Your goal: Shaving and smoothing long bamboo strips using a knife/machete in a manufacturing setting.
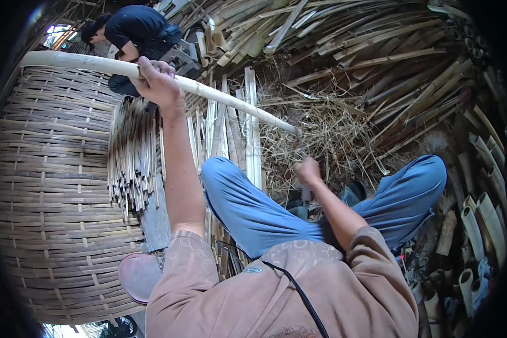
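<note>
A long pale bamboo pole slants from the far left down to the middle of the view. My left hand, arm stretched forward, is wrapped round it toward its upper left part. Between my knees, my right hand is closed round a knife. Its grey handle sticks out below my fist, and a short dark stretch of blade shows above. The blade lies close to the pole's lower end; whether they touch I cannot tell.
Thin shavings cover the ground ahead, with stacked bamboo strips beyond. A large woven bamboo mat curves along the left, beside a bundle of thin slats. Cut bamboo tubes stand at right. Another person bends over at far left.
</note>
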`<control>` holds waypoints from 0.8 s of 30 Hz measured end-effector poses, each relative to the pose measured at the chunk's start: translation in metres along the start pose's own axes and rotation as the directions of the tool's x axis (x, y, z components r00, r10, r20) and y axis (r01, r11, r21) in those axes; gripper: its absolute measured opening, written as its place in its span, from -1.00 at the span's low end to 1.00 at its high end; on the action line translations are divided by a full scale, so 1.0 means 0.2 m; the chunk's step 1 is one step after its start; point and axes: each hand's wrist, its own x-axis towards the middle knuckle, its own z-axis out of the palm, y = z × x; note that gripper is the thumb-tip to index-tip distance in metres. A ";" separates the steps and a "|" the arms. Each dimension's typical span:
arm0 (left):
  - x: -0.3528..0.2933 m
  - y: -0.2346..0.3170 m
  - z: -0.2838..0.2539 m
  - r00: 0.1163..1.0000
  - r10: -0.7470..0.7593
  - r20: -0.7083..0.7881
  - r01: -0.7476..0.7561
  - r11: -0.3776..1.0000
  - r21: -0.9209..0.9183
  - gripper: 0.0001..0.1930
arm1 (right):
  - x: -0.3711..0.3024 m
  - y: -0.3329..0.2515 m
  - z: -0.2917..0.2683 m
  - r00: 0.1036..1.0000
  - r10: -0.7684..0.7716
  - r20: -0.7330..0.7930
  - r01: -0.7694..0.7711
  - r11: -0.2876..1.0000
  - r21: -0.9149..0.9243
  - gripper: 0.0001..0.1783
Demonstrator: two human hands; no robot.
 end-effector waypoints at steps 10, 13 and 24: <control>-0.54 -0.42 -0.31 0.991 0.071 0.117 -0.127 0.794 0.594 -0.53 | -0.01 -0.06 -0.17 0.964 -0.263 -0.048 0.259 0.963 -0.073 -0.59; -0.39 -0.47 -0.43 0.997 0.066 -0.049 -0.026 0.821 0.570 -0.56 | -0.07 -0.08 -0.43 0.984 -0.179 0.024 0.180 0.981 -0.071 -0.57; 0.38 -0.34 -0.93 0.920 0.146 0.365 -0.384 0.133 0.914 -0.55 | 0.02 0.14 -0.94 0.908 -0.095 -0.408 0.217 0.939 0.265 -0.66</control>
